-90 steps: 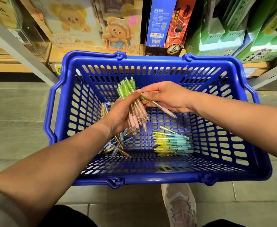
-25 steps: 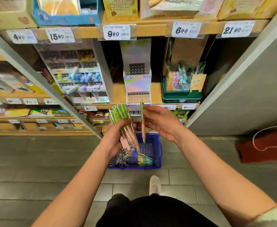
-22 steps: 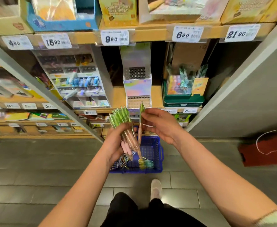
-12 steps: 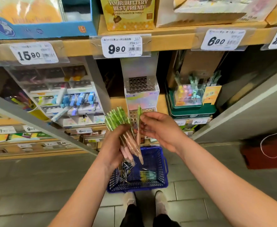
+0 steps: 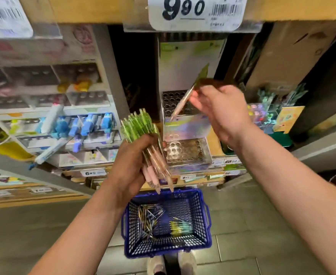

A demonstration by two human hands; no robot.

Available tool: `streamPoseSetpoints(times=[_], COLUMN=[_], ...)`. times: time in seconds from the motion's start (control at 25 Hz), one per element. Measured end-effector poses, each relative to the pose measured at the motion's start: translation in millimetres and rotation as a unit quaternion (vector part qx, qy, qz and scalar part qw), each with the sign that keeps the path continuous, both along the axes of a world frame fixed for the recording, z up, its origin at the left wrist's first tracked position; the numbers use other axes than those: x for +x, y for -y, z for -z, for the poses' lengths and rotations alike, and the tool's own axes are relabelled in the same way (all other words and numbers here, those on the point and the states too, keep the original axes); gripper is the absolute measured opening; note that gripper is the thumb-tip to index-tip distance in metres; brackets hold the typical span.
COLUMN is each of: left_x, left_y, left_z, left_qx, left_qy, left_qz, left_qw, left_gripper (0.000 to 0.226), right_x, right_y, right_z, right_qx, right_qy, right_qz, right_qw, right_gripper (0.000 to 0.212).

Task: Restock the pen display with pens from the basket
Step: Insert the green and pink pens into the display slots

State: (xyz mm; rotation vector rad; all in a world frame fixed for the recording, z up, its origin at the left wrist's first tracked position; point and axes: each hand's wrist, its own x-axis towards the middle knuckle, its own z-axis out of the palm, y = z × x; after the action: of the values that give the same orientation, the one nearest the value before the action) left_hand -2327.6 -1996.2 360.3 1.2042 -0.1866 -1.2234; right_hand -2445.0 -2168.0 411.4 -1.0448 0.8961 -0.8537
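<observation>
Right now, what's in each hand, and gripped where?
Left hand: bundle of green-topped pens, gripped around mid-barrel, tips down. Right hand: single pen, pinched near its green top, tip over the display's hole grid.

Pen display [image 5: 180,105] holes stand open; shelf edge [image 5: 103,8] overhangs above.

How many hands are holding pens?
2. The left hand grips a bunch of green-topped pens; the right hand holds one pen by the display rack.
</observation>
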Motion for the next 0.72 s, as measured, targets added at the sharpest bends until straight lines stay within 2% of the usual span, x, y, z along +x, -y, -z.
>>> streamPoseSetpoints(times=[0.12, 0.2, 0.32, 0.56, 0.68, 0.72], left_x=[4.0, 5.3, 6.8, 9.9, 7.8, 6.7], left_y=[7.8, 11.2, 14.2, 12.0, 12.3, 13.1], left_z=[5.3, 8.3, 12.2, 15.4, 16.4, 16.5], left_qx=[-0.009, -0.004, -0.002, -0.001, 0.006, 0.009], left_qy=[-0.005, 0.003, -0.001, -0.022, -0.02, -0.022], left_qz=[-0.008, -0.013, -0.009, 0.001, 0.0, -0.003], left_qw=[1.0, 1.0, 1.0, 1.0, 1.0, 1.0], left_gripper=[0.011, 0.011, 0.01, 0.016, 0.018, 0.018], right_x=[22.8, 33.3, 44.0, 51.9, 55.2, 56.1], right_y=[16.9, 22.2, 22.5, 24.9, 28.0, 27.5], right_z=[-2.4, 2.6, 13.3, 18.9, 22.5, 23.5], right_qx=[-0.097, -0.176, -0.288, -0.38, -0.425, -0.433], right_qy=[-0.013, -0.009, -0.052, -0.099, -0.173, -0.21], right_qz=[0.056, 0.079, 0.097, 0.05, 0.019, 0.009], right_qw=[0.994, 0.981, 0.951, 0.918, 0.888, 0.877], right_gripper=[0.02, 0.013, 0.008, 0.014, 0.003, 0.006])
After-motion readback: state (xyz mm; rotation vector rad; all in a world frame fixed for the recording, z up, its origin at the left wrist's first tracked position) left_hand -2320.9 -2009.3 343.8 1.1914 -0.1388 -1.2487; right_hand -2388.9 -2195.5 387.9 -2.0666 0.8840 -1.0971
